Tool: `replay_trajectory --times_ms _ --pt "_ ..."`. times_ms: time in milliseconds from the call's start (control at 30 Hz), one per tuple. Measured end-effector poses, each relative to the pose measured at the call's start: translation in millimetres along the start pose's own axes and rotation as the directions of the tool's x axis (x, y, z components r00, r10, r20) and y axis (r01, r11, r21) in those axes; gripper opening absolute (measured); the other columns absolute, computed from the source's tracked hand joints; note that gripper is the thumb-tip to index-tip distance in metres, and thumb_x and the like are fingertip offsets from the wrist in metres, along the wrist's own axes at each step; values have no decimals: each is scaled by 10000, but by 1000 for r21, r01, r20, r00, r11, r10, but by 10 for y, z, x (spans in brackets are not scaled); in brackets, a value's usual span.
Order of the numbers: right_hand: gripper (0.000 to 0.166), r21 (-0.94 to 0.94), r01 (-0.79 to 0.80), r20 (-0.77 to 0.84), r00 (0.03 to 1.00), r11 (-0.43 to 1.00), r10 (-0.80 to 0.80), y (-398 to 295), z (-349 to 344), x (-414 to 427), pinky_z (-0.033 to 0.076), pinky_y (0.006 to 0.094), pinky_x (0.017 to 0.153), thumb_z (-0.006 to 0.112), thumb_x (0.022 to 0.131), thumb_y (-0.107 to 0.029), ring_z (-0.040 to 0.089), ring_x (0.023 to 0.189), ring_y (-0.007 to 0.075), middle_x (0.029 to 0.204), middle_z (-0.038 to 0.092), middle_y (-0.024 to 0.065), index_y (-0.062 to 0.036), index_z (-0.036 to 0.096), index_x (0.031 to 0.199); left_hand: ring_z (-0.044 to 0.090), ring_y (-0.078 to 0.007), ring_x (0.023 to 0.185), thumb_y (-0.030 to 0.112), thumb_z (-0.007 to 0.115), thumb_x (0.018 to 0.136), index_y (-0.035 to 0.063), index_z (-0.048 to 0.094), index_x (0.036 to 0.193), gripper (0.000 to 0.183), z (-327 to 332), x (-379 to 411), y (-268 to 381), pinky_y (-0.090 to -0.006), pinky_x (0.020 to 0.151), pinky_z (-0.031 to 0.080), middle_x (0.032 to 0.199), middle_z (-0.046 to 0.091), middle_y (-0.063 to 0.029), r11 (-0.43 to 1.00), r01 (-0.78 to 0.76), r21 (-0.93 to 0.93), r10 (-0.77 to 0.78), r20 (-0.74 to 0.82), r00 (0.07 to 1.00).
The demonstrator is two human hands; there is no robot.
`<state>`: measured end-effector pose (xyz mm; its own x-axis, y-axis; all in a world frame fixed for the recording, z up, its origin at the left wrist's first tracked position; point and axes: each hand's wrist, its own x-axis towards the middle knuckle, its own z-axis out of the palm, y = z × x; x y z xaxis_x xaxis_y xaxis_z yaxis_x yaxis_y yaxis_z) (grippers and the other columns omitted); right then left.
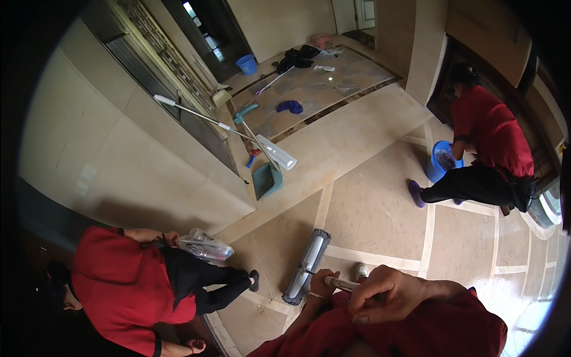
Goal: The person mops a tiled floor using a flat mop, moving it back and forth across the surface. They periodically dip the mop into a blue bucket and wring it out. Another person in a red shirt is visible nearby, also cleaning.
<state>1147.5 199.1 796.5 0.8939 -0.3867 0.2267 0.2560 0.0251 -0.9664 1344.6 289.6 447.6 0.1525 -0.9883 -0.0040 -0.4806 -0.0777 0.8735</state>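
Observation:
A flat mop (307, 267) with a grey fringed pad rests on the tiled floor before me, its pole rising towards my body. My left hand (324, 283) is closed around the pole low down, near the mop head. Higher up, my right hand (389, 294) is curled beside the upper part of the pole (341, 284); its palm side is partly hidden, so whether it grips the pole cannot be told. A white shoe (362, 271) shows just beyond my hands.
At left a co-worker (120, 276) carries a clear plastic bag (206, 246). At right another bends over a blue bucket (439, 161). A teal dustpan (267, 180), a long-handled flat tool (274, 151), a purple cloth (290, 106) and black bags (296, 60) lie farther ahead.

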Motion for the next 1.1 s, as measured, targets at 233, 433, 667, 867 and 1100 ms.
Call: replay_trajectory --times_ms 233,433,667,867,1100 --pt "401 140 79 -183 982 987 -52 238 -202 276 477 328 798 692 790 -180 604 884 205 977 599 154 29 527 1091 598 -341 675 235 700 742 84 604 669 193 -124 507 -46 -401 603 473 681 597 -141 999 -22 -30 20 -61 998" --pt "728 -131 -152 -443 893 980 80 978 -617 421 398 380 978 739 761 -185 474 1182 244 1276 450 118 -45 348 1359 584 -333 584 301 709 722 42 624 641 285 -886 937 376 -413 552 460 622 603 -167 997 47 -62 -52 -94 994" --pt "697 -355 -338 -161 941 872 299 2334 -618 564 439 303 903 687 783 -42 499 1112 163 1272 470 100 -79 352 1392 601 -335 619 241 709 643 45 590 557 245 -1509 1153 1847 -417 608 490 579 583 -165 984 -94 -151 75 -127 989" --pt "332 -347 -6 -111 993 938 -34 2999 -607 814 450 302 807 502 954 -284 571 911 155 1011 610 91 -7 549 1131 625 -332 775 345 751 649 37 654 749 339 -1670 1340 2740 -391 712 497 774 640 -185 900 -398 -180 364 -193 911" --pt "414 85 9 -591 805 996 43 1877 -437 942 223 256 417 523 965 -215 294 430 71 503 333 -29 -109 359 600 561 -245 1088 287 710 811 2 599 1106 425 -1720 1032 157 -340 927 434 1133 600 -131 972 -116 -205 42 -335 941"
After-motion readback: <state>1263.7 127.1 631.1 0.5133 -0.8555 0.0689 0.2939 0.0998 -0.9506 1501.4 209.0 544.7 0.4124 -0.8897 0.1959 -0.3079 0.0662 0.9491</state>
